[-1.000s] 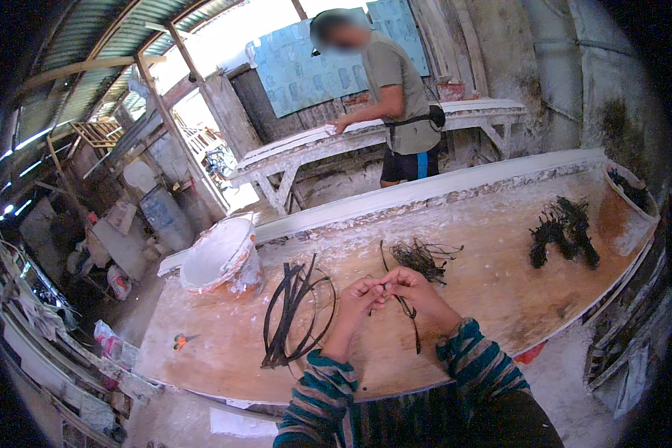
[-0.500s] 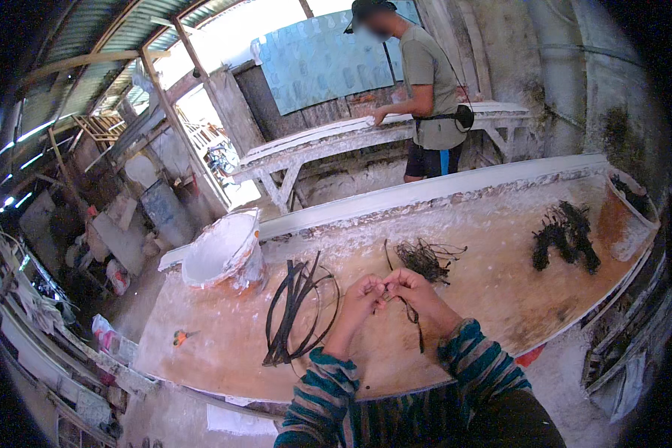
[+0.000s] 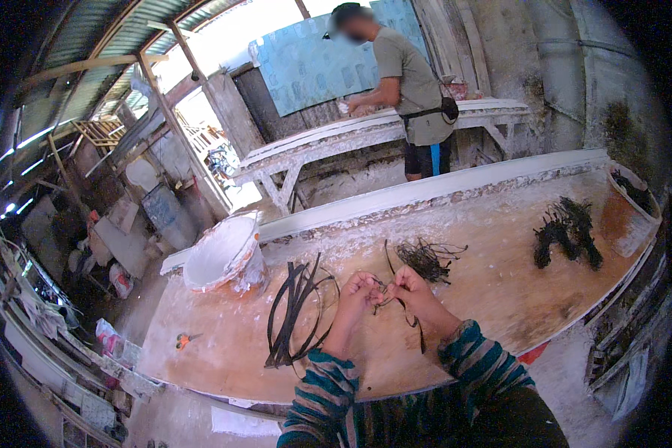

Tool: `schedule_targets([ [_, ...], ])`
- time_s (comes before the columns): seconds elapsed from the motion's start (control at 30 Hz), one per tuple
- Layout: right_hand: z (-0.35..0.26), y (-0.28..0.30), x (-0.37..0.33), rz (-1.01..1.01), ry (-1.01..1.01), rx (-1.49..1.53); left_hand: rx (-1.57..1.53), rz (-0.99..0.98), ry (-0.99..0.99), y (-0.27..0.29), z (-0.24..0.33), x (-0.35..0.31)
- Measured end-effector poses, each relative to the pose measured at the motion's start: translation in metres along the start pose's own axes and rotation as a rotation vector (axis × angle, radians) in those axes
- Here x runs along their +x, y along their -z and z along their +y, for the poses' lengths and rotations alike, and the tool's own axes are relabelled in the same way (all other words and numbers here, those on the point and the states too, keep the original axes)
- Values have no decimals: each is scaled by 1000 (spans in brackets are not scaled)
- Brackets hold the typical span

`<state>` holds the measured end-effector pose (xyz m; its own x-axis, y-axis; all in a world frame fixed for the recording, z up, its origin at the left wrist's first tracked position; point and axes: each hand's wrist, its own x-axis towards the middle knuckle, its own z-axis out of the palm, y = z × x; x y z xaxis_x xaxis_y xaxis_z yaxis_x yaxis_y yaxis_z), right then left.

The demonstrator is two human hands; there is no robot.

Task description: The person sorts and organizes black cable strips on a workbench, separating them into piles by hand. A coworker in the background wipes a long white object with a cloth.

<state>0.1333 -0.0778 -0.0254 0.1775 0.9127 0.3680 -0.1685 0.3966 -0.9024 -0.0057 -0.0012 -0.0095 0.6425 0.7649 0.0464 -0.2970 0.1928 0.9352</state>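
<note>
Over the middle of the wooden table, my left hand and my right hand are close together, their fingers pinched. Between them runs a thin black strip, and its tail hangs below my right hand. Both hands grip this strip; fingers hide how it is looped or knotted. Left of my left hand lies a loose coil of flat black strips. Just beyond my hands is a tangled bundle of thin black strands.
A white-crusted bucket stands at the table's left. Orange-handled scissors lie nearer me. At the right are dark knotted clumps and a tipped bucket with dark material. Beyond, a person works at a white-stained bench.
My hands have drawn slightly apart, showing more of the strip between the fingers. The person at the far bench has shifted left and leans further over it.
</note>
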Motion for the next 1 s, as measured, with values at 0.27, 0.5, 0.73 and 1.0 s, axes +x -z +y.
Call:
schedule_targets([
  [0.27, -7, 1, -2, 53, 93, -217, 86, -109, 10, -10, -5, -8],
  [0.5, 5, 1, -2, 32, 46, -150, -6, -84, 5, -10, -6, -6],
  [0.73, -12, -7, -6, -8, 40, -455, 53, -22, 25, -19, -7, -8],
  [1.0, -22, -19, -10, 7, 141, -723, -13, 2, 61, -17, -9, -7],
])
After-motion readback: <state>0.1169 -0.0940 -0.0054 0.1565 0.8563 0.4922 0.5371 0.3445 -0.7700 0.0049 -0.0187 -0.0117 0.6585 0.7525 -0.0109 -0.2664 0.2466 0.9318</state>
